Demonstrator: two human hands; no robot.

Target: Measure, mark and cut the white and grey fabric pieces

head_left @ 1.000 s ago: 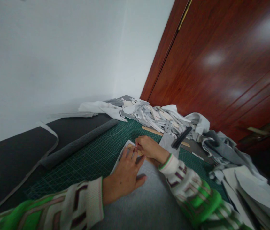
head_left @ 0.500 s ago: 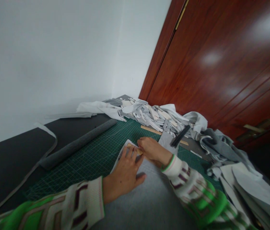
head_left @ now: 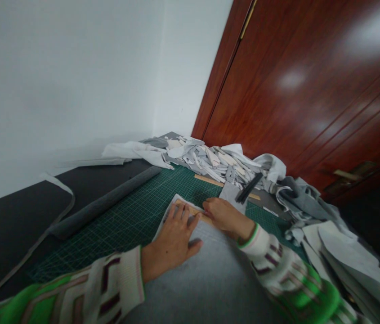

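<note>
A sheet of grey fabric or suede-like material lies over the green cutting mat. Near its far edge a light wooden ruler or strip rests on it. My left hand presses down on the strip's left part, fingers spread and thumb apart. Against the strip's far side, to the right, my right hand is closed with its fingers curled. What it grips is hidden behind the hand.
A grey roll lies along the mat's left side, with a thin pale strip beside it. Scraps are heaped at the back. Black bars lie right of centre, and folded cloth and sheets sit at the right.
My right hand has slid to the right along the wooden strip, away from my left hand. My left hand stays pressed on the strip. The whole view has shifted slightly.
</note>
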